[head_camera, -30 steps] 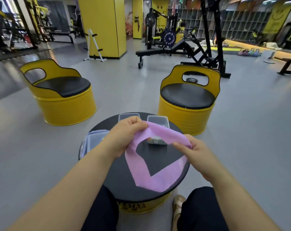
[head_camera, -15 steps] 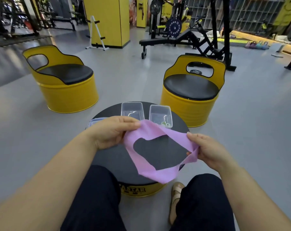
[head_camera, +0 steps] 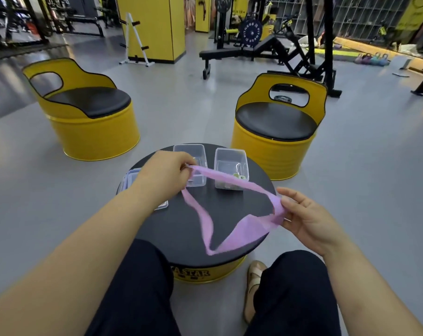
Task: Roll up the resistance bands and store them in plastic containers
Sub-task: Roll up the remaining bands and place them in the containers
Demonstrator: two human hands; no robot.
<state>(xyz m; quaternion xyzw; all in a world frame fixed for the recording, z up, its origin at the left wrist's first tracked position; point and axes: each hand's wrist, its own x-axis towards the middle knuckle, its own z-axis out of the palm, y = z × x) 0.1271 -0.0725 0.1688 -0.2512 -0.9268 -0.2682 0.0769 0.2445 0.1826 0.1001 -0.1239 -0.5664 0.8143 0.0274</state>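
Observation:
A pink resistance band (head_camera: 206, 221), a loop, hangs stretched between both hands above the round black table (head_camera: 229, 209). My left hand (head_camera: 164, 174) pinches its far left end. My right hand (head_camera: 307, 218) pinches its right end between thumb and fingers. The loop's lower part sags toward the table's near edge. Two clear plastic containers stand at the table's far side: the left one (head_camera: 199, 151) looks empty, the right one (head_camera: 231, 167) holds something small and green. Clear lids (head_camera: 130, 180) lie at the table's left, partly hidden by my left forearm.
Two yellow barrel chairs with black seats stand on the grey floor, one far left (head_camera: 84, 110) and one just beyond the table on the right (head_camera: 275, 127). Gym benches and racks (head_camera: 254, 49) fill the background. My knees and a sandalled foot (head_camera: 254, 280) sit below the table.
My hands have moved apart, and the band, held as a wide flat loop before, is now pulled into a long narrow strip. The view has tilted further down.

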